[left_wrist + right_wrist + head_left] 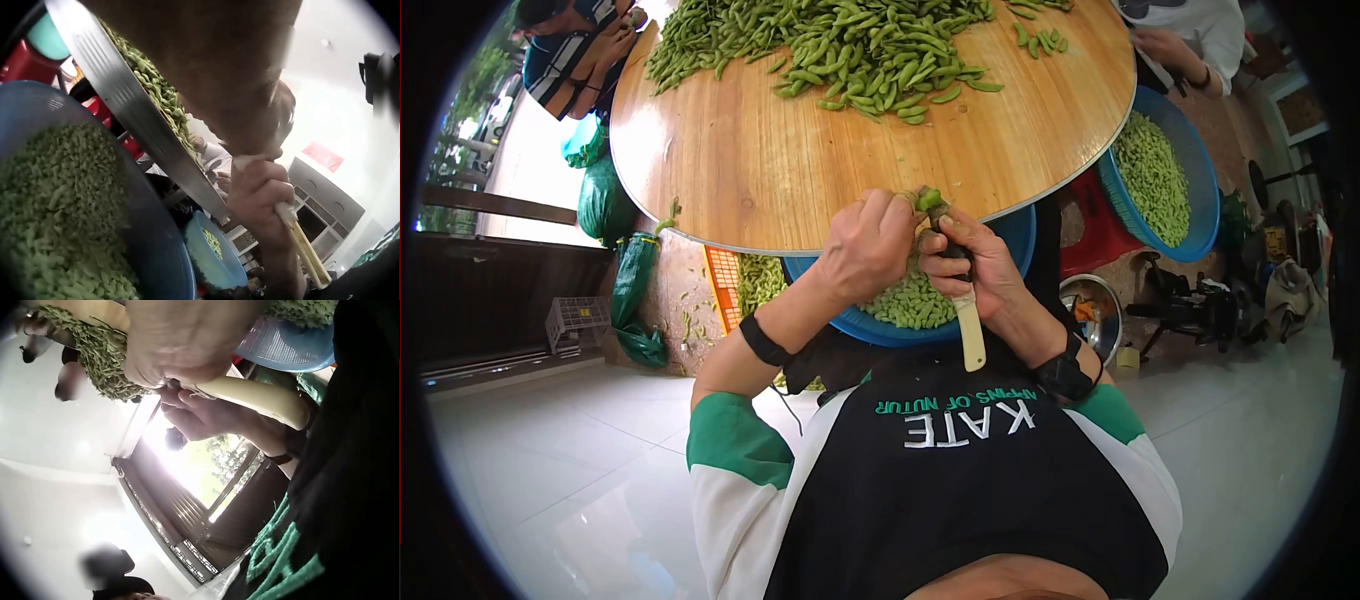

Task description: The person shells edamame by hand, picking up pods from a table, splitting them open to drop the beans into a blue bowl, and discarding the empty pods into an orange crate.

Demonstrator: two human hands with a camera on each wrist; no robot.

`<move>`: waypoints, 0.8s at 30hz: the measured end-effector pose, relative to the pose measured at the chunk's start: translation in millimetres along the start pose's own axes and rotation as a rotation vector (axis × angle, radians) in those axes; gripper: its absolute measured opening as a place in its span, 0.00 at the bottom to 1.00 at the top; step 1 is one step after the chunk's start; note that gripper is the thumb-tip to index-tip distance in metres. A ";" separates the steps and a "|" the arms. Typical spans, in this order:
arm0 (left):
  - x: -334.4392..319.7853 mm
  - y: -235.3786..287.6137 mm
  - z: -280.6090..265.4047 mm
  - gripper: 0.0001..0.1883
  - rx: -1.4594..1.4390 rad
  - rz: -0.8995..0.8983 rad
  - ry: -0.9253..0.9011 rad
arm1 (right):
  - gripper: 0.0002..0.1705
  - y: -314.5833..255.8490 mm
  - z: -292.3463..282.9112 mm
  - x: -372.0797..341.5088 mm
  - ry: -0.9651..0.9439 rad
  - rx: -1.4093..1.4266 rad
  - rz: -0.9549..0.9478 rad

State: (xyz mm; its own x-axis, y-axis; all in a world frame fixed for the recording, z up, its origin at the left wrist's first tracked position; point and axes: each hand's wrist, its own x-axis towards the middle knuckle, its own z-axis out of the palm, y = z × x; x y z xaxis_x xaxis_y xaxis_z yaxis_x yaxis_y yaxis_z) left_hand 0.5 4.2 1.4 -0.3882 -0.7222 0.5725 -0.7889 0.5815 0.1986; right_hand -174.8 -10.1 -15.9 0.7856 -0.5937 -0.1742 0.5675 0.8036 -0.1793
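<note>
Over the near edge of the table, my left hand [867,245] and right hand [970,262] meet at the fingertips. A green soybean pod [930,200] shows between them, pinched by the curled fingers of the left hand. The right hand grips a small knife with a cream handle [970,335] that points back toward my body; its blade is hidden by the fingers. In the right wrist view the handle [259,400] sticks out beneath the right hand. Below both hands, a blue basket [865,325] holds shelled green beans [915,303].
A heap of soybean pods [880,50] covers the far part of the round wooden table [740,170]. Another blue basket of beans [1212,205] stands at right, near a metal bowl [1112,320]. An orange crate [722,285] and green sacks [635,290] are at left. Other people sit across.
</note>
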 end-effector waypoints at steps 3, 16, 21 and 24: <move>4.3 -6.0 5.0 0.04 -0.128 0.003 0.104 | 0.11 4.1 4.5 0.5 -0.001 -0.022 -0.045; 7.3 11.9 1.4 0.07 -0.658 -0.735 0.027 | 0.16 6.2 2.3 1.2 0.273 -1.191 -0.592; 0.8 23.6 1.0 0.04 -0.376 -0.373 0.074 | 0.13 3.7 2.9 5.8 0.317 -1.091 -0.594; -5.1 29.0 0.9 0.05 -0.325 -0.277 0.067 | 0.11 4.2 5.0 2.4 0.344 -1.081 -0.587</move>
State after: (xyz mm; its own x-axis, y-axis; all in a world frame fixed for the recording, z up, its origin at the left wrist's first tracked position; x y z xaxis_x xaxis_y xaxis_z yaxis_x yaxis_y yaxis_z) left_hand -20.8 24.4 3.5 -0.1429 -0.8480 0.5103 -0.6641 0.4644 0.5859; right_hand -169.3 -8.0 -12.2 0.2902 -0.9569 -0.0134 0.1907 0.0716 -0.9790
